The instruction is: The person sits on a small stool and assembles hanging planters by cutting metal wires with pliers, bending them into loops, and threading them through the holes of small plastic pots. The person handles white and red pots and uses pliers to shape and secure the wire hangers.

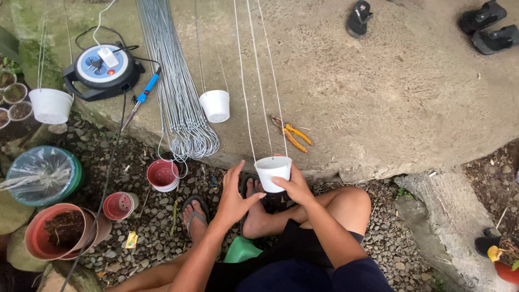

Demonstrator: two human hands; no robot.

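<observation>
Right hand (294,186) cups the far side of a small white pot (272,172), fingers curled against its wall, thumb near the rim. Left hand (233,199) is spread, fingers apart, palm turned toward the pot's near side; whether its fingertips touch the wall cannot be told. The pot hangs upright from three thin wires (258,81) that run up out of view, and it sits just above the person's bare feet and a sandal (195,212), over gravel (151,227).

Behind the pot, on the concrete slab (378,97), lie orange-handled pliers (290,133). Left of them a second white pot (215,105) hangs on wires, beside a bundle of grey wire hangers (175,92) spread along the slab. A round blue-and-black cable reel (102,69) stands further left, with a blue-handled soldering iron (141,97) just beside it. A third white pot (51,105) hangs at the far left.

On the gravel stand a red pot (162,175), a smaller red pot on its side (120,205), a large terracotta pot with soil (60,230) and a green bucket covered with clear plastic (43,174). Dark shoes (489,27) rest at the far edge of the slab.
</observation>
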